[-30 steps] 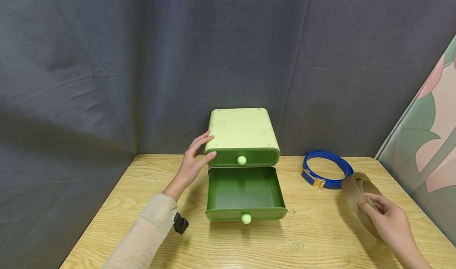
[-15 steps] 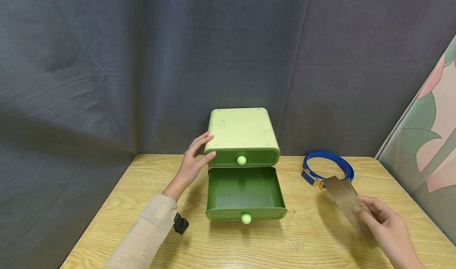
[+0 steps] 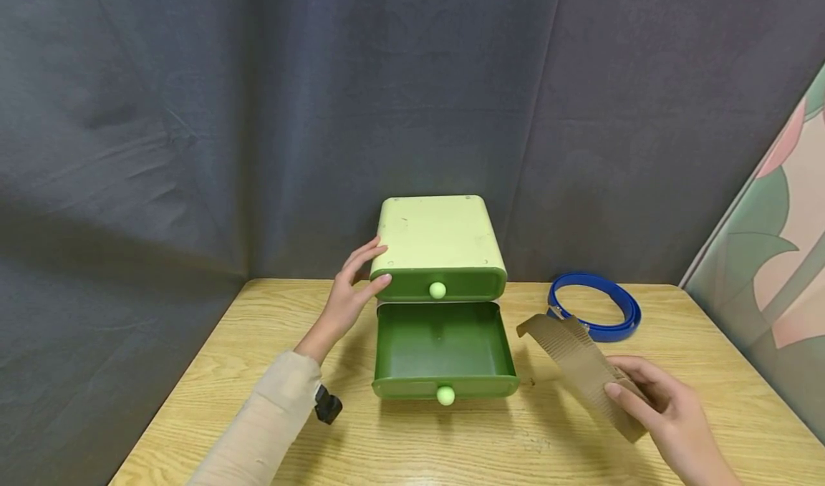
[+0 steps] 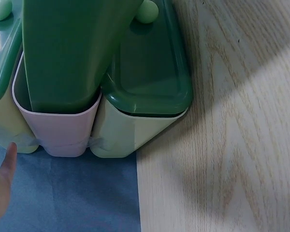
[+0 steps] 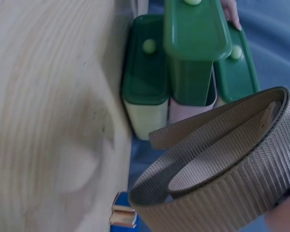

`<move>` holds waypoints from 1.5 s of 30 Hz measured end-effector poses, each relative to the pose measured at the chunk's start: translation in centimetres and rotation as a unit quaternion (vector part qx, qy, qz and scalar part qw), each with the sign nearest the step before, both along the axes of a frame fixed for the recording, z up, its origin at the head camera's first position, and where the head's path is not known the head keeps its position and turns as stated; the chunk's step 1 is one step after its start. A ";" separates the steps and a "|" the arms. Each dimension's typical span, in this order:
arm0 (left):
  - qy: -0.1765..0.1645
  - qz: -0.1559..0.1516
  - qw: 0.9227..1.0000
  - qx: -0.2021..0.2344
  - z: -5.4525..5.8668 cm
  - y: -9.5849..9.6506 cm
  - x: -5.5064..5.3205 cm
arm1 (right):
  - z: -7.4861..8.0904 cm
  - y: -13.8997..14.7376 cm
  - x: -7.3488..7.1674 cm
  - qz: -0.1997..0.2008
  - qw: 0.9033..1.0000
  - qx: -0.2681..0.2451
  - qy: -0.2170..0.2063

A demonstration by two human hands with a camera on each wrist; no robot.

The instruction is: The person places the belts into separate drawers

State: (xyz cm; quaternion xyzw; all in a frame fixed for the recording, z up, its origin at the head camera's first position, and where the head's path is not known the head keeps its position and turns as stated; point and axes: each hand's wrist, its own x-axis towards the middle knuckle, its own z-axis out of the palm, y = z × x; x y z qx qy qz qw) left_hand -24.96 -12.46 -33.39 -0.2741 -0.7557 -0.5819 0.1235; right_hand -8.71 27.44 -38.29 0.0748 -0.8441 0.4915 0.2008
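Wooden table (image 3: 451,450): spans the lower part of the head view.
Cabinet (image 3: 438,232): stands on it at centre frame, against the hanging cloth (image 3: 412,99); upper drawer (image 3: 473,284) closed.
Middle drawer (image 3: 399,387): pulled out below that, toward the bottom of the frame.
Brown belt (image 3: 580,364): lower right of centre, loosely coiled webbing per the right wrist view. Long axis slants from the right hand up and leftward; the bent leading end sits just beside the middle drawer's right wall, outside it in the frame. Its shadow suggests it is held above the table.
Blue belt (image 3: 615,331): coiled on the table right of centre, partly masked by the brown belt; contact between the two cannot be told.
Left hand (image 3: 344,293): at the cabinet's left front corner, fingers extended and touching, no grasp found; it is nearer the drawers.
Right hand (image 3: 667,411): lower right, grasping the brown belt between thumb and fingers. Judged governing relation: the middle drawer lies left and slightly up from this hand, with the belt's leading end between.
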 end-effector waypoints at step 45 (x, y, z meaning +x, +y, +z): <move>0.007 0.003 1.000 0.000 -2.8 -0.6 -2.5 | 6.2 -9.5 -5.4 0.335 0.916 0.124 0.180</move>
